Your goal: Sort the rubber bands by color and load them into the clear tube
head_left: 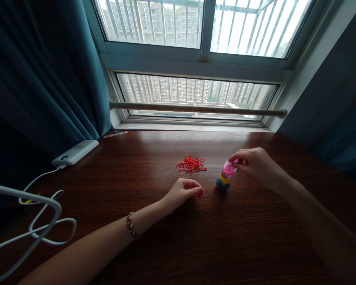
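Table (154,237) in dark wood, left hand (187,190) low, palm inward, fingers curled closed, right hand (252,163) arched, fingers bent at the mouth of one pink-yellow-blue jar (225,177), grip impossible to tell, label unreadable, one heap of red paper clips (191,164) left of jar, overlapping, uncountable.

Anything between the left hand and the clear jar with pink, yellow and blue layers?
Nothing visible stands between the left hand and the clear jar. The right hand is at its pink top; the pile of small red loops lies off that line, toward the window.
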### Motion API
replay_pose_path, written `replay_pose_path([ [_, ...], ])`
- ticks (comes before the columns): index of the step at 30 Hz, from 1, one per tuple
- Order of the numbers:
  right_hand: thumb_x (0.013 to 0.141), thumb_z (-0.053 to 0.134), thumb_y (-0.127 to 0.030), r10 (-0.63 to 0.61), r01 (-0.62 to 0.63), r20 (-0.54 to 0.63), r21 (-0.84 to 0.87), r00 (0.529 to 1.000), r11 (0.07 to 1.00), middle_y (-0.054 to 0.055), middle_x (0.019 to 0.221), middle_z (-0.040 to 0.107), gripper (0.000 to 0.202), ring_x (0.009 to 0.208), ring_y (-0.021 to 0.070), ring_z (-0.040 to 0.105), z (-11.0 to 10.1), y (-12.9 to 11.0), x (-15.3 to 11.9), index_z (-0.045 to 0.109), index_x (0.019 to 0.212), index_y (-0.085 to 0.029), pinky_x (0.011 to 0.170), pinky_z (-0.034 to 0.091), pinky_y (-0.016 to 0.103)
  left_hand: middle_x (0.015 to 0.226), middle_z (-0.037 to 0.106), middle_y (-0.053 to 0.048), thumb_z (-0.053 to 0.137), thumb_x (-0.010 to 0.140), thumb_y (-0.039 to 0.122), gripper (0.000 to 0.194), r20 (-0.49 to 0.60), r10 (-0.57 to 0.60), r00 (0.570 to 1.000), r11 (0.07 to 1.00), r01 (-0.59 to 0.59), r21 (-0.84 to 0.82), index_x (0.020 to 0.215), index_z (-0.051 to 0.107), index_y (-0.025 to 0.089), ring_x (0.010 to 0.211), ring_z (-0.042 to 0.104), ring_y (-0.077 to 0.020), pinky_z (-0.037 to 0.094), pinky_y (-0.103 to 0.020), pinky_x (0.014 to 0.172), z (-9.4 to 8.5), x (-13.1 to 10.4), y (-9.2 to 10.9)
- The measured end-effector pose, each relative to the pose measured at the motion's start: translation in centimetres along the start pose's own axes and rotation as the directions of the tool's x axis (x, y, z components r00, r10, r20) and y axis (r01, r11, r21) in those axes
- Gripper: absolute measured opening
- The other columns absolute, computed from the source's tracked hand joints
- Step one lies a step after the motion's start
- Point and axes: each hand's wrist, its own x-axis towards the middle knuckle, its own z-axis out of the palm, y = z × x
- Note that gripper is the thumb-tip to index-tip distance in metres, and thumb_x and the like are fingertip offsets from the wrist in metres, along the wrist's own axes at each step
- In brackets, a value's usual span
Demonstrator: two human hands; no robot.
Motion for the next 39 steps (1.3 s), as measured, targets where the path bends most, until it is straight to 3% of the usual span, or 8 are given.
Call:
replay_pose_path([
  [8, 0.077, 0.052, -0.022, 0.023, -0.019, -0.045, 0.099, 0.999, 0.995, 0.001, 0.078, 0.067, 0.02, 0.058, 0.0107, 0.058, -0.7, -0.1, -1.1, 0.064, 0.093, -0.018, 0.055, 0.044, 0.02, 0.07, 0.066, -0.007, 0.061, 0.071, 0.034, 0.025, 0.003, -0.021, 1.0, 0.999, 0.021, 0.029, 0.074, 0.066, 0.01, 0.063, 0.057, -0.0127, 0.044, -0.023, 0.062, 0.0, 0.0, 0.2],
  [15, 0.077, 0.053, -0.024, -0.008, 0.009, 0.113, -0.011, 0.994, 1.0, 0.003, 0.073, 0.066, 0.043, 0.053, 0.012, 0.057, 0.7, -0.8, -1.5, 0.046, 0.119, -0.017, 0.049, 0.04, 0.02, 0.069, 0.066, -0.006, 0.062, 0.07, 0.033, 0.024, 0.001, -0.037, 0.999, 0.999, 0.037, 0.024, 0.073, 0.066, 0.01, 0.063, 0.058, -0.0125, 0.044, -0.023, 0.062, 0.2, -0.1, 0.3],
  [21, 0.078, 0.049, -0.017, -0.015, 0.031, 0.175, -0.09, 0.985, 0.995, 0.006, 0.071, 0.066, 0.046, 0.058, 0.0141, 0.059, 1.6, -0.5, -0.6, 0.043, 0.123, -0.014, 0.052, 0.039, 0.021, 0.068, 0.066, -0.005, 0.061, 0.07, 0.032, 0.022, 0.009, -0.03, 1.0, 0.999, 0.029, 0.028, 0.073, 0.066, 0.01, 0.063, 0.058, -0.012, 0.044, -0.022, 0.062, 0.2, 0.0, 0.2],
  [26, 0.079, 0.045, -0.017, 0.018, -0.003, 0.376, -0.042, 0.926, 0.999, 0.005, 0.068, 0.064, 0.048, 0.046, 0.0106, 0.055, 1.7, -0.5, 0.4, 0.038, 0.126, -0.014, 0.045, 0.038, 0.02, 0.068, 0.066, -0.005, 0.061, 0.07, 0.031, 0.022, 0.011, -0.026, 1.0, 0.999, 0.026, 0.03, 0.073, 0.066, 0.01, 0.062, 0.057, -0.012, 0.044, -0.023, 0.062, 0.3, -0.1, 0.2],
  [30, 0.077, 0.046, -0.015, 0.082, -0.108, 0.466, 0.028, 0.881, 0.994, 0.004, 0.072, 0.063, 0.054, 0.035, 0.0063, 0.05, 2.1, -0.2, 0.8, 0.033, 0.129, -0.017, 0.035, 0.033, 0.016, 0.068, 0.066, -0.006, 0.061, 0.07, 0.032, 0.022, 0.015, -0.034, 0.999, 0.999, 0.033, 0.033, 0.073, 0.066, 0.01, 0.062, 0.057, -0.0123, 0.044, -0.023, 0.062, 0.3, -0.2, 0.4],
  [36, 0.076, 0.049, -0.013, 0.032, -0.087, 0.393, 0.123, 0.919, 0.989, 0.001, 0.072, 0.062, 0.062, 0.039, 0.0067, 0.053, 1.0, 1.4, 0.2, 0.027, 0.133, -0.02, 0.042, 0.04, 0.017, 0.067, 0.066, -0.006, 0.062, 0.069, 0.032, 0.023, 0.014, -0.027, 1.0, 0.999, 0.026, 0.03, 0.07, 0.066, 0.01, 0.061, 0.058, -0.0126, 0.044, -0.024, 0.063, 0.5, -0.2, 0.6],
  [39, 0.075, 0.051, -0.014, 0.028, -0.059, 0.341, 0.082, 0.94, 0.995, 0.003, 0.078, 0.064, 0.061, 0.046, 0.0087, 0.056, 0.3, 3.0, -0.2, 0.03, 0.132, -0.021, 0.05, 0.044, 0.02, 0.067, 0.066, -0.006, 0.062, 0.068, 0.033, 0.024, 0.011, -0.032, 0.999, 0.999, 0.031, 0.036, 0.07, 0.065, 0.01, 0.061, 0.058, -0.0128, 0.045, -0.024, 0.062, 0.4, -0.1, 0.5],
])
